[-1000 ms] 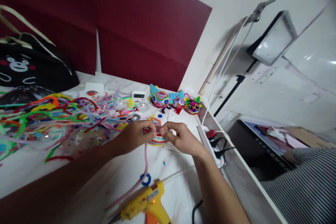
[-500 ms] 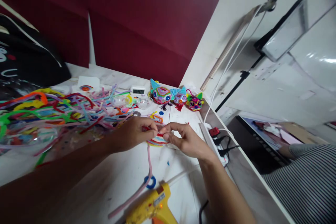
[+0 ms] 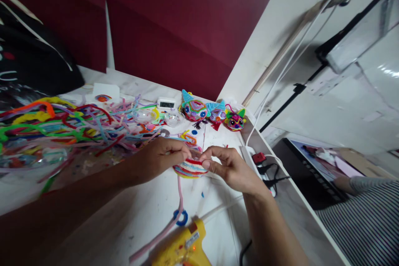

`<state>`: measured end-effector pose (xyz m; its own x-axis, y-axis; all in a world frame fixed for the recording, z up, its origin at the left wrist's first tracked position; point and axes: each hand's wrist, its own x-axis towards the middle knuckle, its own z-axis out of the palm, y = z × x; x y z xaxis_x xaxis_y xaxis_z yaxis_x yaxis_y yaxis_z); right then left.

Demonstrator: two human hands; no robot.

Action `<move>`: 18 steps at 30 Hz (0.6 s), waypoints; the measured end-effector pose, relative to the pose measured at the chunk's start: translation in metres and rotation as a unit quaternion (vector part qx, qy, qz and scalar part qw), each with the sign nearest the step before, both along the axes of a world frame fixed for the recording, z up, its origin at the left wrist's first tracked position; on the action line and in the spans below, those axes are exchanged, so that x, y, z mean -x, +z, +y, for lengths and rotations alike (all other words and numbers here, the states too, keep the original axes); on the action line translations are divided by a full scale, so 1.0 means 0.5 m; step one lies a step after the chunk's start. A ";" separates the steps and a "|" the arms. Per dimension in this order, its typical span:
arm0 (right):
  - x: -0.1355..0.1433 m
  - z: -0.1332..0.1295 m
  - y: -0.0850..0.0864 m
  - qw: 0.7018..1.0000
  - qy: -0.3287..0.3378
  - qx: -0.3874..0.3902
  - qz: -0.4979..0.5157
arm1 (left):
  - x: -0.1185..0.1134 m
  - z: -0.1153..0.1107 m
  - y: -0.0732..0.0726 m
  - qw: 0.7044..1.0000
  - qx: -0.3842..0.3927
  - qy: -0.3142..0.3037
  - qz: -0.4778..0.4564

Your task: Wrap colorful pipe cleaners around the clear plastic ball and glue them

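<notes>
Grip of left hand and right hand pinches a striped piece, its upper edge partly hidden

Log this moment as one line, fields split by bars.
left hand: holding striped piece | right hand: holding same piece | glue gun: on table, light lit | pink strip: crossing blue ring
</notes>
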<state>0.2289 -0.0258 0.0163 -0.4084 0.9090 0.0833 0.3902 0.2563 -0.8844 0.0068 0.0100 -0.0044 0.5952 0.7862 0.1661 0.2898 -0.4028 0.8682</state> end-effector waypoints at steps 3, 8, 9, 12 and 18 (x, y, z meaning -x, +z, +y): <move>-0.008 -0.001 0.002 1.000 0.009 -0.006 0.006 | 0.004 -0.004 0.009 1.000 0.014 -0.011 -0.010; -0.022 -0.008 0.008 0.999 0.028 0.013 0.025 | 0.011 -0.020 0.039 1.000 0.003 -0.025 -0.008; -0.024 -0.010 0.009 0.999 0.031 0.018 0.030 | 0.013 -0.024 0.044 1.000 -0.005 -0.025 -0.016; -0.030 -0.018 0.014 0.998 0.029 0.028 0.046 | 0.019 -0.034 0.056 0.999 -0.036 -0.015 -0.038; -0.032 -0.033 0.028 0.996 0.036 0.036 0.076 | 0.030 -0.055 0.074 0.998 -0.054 -0.019 -0.016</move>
